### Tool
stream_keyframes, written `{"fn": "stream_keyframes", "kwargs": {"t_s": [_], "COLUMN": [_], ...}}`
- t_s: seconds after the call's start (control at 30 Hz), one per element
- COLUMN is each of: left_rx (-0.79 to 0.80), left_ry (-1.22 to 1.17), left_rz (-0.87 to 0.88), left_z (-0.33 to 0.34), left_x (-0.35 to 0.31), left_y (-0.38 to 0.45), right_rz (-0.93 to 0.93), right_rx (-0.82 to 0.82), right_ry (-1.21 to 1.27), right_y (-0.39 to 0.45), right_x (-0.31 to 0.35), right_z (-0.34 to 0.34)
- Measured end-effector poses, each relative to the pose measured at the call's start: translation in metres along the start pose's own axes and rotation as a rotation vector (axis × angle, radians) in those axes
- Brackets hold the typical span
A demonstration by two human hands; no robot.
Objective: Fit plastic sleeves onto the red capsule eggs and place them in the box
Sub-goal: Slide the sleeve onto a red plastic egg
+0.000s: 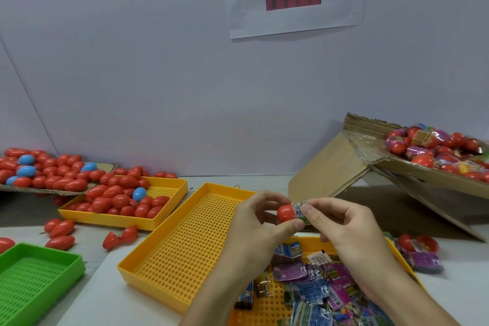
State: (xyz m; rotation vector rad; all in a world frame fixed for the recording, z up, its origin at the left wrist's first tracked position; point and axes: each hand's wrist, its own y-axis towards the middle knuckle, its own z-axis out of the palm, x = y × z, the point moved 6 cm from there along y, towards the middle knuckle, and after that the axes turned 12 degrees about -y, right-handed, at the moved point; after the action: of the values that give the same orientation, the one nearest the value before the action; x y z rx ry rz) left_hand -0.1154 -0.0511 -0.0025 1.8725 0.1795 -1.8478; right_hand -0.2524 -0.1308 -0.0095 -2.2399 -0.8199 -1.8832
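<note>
The left hand [258, 216] pinches a glossy red plastic capsule egg [286, 213], thumb beneath, fingers curled over the top. The right hand [341, 222] grips a printed plastic sleeve [299, 209] by its edge, drawn partway over the egg's right end. Both hands are clamped, meeting mid-air above the gap between two trays.

The egg lies level, long axis running left to right, its bare rounded end pointing left and the sleeved end right.

The risk, as I judge it: the shell looks slick, so a hard tug could squirt it out of the pinch, and a skewed sleeve could bunch or crease.

Beneath the right wrist, a yellow perforated tray of loose printed sleeves [320, 291]; left of it, a bare yellow perforated tray [185, 241]. Farther left, a yellow tray heaped with red eggs [124, 204]. Far right, a tilted cardboard box [397, 167] holds sleeved eggs.
</note>
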Motion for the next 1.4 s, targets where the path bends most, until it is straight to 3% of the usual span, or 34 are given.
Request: {"fn": "stream_keyframes", "kwargs": {"t_s": [0.13, 0.8, 1.4], "left_rx": [-0.008, -0.057, -0.039], "left_ry": [-0.077, 0.084, 0.086], "left_rz": [-0.001, 0.061, 0.102], "left_z": [-0.001, -0.003, 0.001], "left_x": [0.001, -0.004, -0.009], "left_y": [0.001, 0.000, -0.002], "right_rz": [0.066, 0.173, 0.116], "right_rx": [0.000, 0.052, 0.049], "right_ry": [0.066, 0.168, 0.091], "right_y": [0.001, 0.000, 0.000], "right_x": [-0.006, -0.011, -0.008], "right_z": [0.000, 0.004, 0.004]}}
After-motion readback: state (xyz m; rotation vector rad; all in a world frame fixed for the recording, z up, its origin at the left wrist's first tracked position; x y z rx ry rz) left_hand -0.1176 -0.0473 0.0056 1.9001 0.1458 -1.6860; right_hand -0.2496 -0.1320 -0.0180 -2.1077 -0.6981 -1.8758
